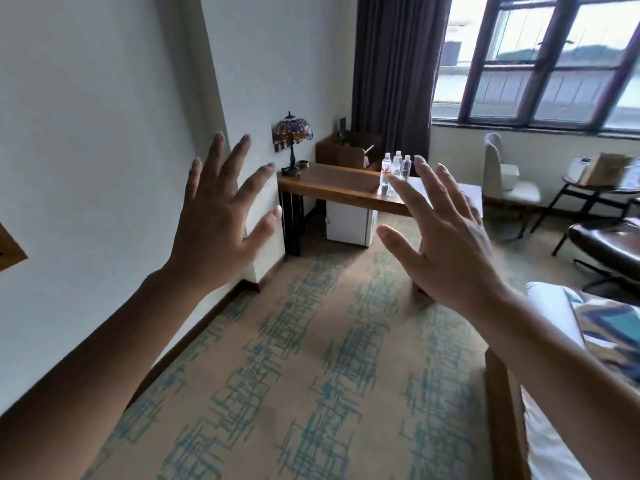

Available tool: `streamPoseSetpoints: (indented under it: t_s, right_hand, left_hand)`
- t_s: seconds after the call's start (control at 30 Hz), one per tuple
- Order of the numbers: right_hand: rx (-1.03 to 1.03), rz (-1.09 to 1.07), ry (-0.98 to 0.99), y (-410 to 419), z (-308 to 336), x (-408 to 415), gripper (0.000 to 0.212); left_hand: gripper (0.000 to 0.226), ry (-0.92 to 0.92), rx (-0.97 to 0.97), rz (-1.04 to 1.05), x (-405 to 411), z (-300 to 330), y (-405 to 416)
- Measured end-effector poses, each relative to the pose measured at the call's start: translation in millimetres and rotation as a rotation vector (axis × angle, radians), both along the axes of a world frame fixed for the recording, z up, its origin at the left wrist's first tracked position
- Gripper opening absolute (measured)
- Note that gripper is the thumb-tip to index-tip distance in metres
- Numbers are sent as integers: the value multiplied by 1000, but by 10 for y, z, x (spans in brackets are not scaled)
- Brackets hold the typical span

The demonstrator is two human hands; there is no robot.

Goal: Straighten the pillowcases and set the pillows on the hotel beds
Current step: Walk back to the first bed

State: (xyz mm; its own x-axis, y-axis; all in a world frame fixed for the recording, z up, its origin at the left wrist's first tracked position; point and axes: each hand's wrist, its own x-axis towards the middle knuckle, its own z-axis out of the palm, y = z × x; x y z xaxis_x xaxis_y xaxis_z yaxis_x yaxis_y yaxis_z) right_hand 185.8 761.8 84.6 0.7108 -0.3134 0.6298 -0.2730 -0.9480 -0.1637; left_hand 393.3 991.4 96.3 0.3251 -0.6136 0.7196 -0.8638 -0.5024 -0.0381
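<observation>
My left hand (pixel 218 220) is raised in front of me with its fingers spread wide and nothing in it. My right hand (pixel 446 244) is held up beside it, also spread and empty. Both hover in the air above the carpet, touching nothing. At the right edge the corner of a bed (pixel 554 320) shows, with white bedding, a patterned blue runner and a dark wooden frame. No pillow is in view.
A wooden desk (pixel 332 185) against the left wall carries a stained-glass lamp (pixel 293 133) and three water bottles (pixel 394 171). A white chair (pixel 502 178), a small table (pixel 602 188) and a dark leather chair (pixel 609 244) stand under the window. Patterned carpet (pixel 311 375) lies ahead.
</observation>
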Motion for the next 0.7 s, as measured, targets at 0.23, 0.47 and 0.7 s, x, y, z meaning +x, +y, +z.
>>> streamPoseSetpoints:
  t_s: [0.23, 0.47, 0.7]
  right_hand:
    - [25, -130, 17, -888, -80, 170, 72]
    - [-2, -213, 0, -1885, 37, 218, 72]
    - [-6, -310, -8, -2875, 83, 186, 69]
  left_hand:
    - [59, 48, -29, -131, 428, -127, -1142]
    - [59, 11, -29, -251, 683, 56, -2343]
    - [60, -16, -25, -358, 764, 34, -3601]
